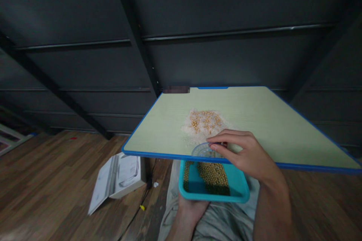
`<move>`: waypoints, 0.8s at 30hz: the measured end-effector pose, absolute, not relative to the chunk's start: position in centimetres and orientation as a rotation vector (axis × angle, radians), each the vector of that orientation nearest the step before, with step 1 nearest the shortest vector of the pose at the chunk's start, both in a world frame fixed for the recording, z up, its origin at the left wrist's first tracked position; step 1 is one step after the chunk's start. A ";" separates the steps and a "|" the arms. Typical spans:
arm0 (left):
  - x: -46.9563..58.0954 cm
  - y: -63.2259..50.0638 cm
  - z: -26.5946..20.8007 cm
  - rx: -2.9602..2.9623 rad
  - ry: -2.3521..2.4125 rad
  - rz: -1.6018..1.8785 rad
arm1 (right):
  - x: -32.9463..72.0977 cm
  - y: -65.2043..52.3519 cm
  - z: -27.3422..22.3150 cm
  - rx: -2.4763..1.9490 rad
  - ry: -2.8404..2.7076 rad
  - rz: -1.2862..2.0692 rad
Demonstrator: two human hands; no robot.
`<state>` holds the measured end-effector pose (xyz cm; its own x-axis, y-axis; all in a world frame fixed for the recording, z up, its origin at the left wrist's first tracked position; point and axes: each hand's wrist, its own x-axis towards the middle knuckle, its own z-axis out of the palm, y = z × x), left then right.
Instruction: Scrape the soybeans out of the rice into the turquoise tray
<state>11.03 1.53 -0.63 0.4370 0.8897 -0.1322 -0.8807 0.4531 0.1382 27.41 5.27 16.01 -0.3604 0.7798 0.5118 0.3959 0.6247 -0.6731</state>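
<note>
My right hand (240, 148) pinches a clear half-round plastic piece that looks like a protractor (204, 149). It rests on the table at the near blue edge. Just beyond it lies a loose heap of white rice-like grains (188, 126), with yellow soybean-like beans (207, 118) spread through its middle. Below the edge, a turquoise tray (239, 188) holds many similar beans (215, 177), which look greener in the shade. From underneath, my left hand (192, 207) supports the tray above my lap, its fingers mostly hidden.
The folding table (268, 128) has a pale top and a blue rim. At its far left corner lies a dark, blurred-out object (177, 89). On the wooden floor are an opened white box (127, 175) and a black cable (138, 209). A dark panelled wall (226, 60) stands behind.
</note>
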 end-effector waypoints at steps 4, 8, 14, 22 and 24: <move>11.1 1.5 -0.1 0.054 0.230 1.121 | 27.2 5.5 15.8 -0.952 -2.011 0.577; 11.2 1.5 0.8 0.094 0.318 1.107 | 27.1 6.1 15.6 -0.991 -2.010 0.553; 11.2 1.3 1.2 0.185 0.370 1.088 | 27.1 6.3 15.5 -0.969 -1.977 0.538; 10.9 1.1 0.7 0.138 0.402 1.080 | 27.2 6.7 15.0 -0.997 -1.894 0.496; 11.0 1.1 0.9 0.118 0.363 1.088 | 27.2 6.8 14.8 -1.000 -1.906 0.502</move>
